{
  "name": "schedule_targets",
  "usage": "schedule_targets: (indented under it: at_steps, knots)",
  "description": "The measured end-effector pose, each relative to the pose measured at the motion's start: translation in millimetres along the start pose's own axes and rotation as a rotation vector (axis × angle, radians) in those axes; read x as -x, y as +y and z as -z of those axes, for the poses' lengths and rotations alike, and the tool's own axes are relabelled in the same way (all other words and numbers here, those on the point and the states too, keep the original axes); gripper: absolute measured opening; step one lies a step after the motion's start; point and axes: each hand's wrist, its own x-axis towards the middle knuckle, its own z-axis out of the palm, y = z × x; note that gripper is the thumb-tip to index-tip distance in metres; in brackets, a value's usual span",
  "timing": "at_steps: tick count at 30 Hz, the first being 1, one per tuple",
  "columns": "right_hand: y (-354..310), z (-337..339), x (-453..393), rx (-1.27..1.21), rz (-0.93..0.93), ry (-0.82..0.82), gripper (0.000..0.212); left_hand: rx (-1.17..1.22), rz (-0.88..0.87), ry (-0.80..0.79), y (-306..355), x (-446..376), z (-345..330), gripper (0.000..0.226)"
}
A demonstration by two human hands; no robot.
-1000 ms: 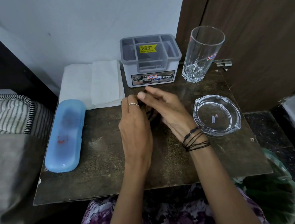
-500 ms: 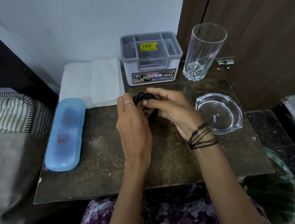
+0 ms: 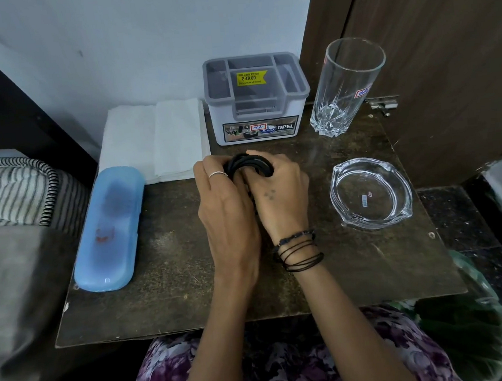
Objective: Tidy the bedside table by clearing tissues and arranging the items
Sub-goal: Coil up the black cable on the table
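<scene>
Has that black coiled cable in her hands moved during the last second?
Yes. The black coiled cable, earlier hidden low between both hands, now shows above the fingers, nearer the grey organizer box.

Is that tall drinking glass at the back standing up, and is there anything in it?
Upright and empty. The glass stands on its base on the table, mouth upward, and the door shows clearly through its walls.

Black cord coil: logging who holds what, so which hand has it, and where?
Both. The left hand and right hand grip the black cord coil by its lower part; only the top arc shows.
</scene>
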Motion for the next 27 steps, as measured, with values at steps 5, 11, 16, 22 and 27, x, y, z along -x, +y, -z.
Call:
schedule_targets:
  at_steps: [5, 11, 16, 22, 27]
  knots:
    - [2.3, 2.3, -0.6, -0.052, 0.068, -0.013, 0.03, 0.038, 0.106, -0.007, -6.2, -4.6, 1.2, 0.01]
    - [7.3, 17.2, -12.3, -0.126, 0.132, -0.296, 0.045, 0.11, 0.212, -0.055, -12.1, -13.4, 3.1, 0.003]
    - [17.1, 33.9, -21.6, -0.307, 0.09, -0.514, 0.053, 0.458, 0.464, -0.28, -11.5, -19.8, 10.3, 0.015]
    - [21.8, 35.2, -23.1, -0.26, 0.141, -0.573, 0.044, 0.623, 0.687, -0.394, -10.7, -24.0, 14.9, 0.018]
    - [22.1, 33.0, -22.2, -0.222, 0.194, -0.525, 0.035, 0.671, 0.806, -0.433, -10.3, -26.0, 16.3, 0.016]
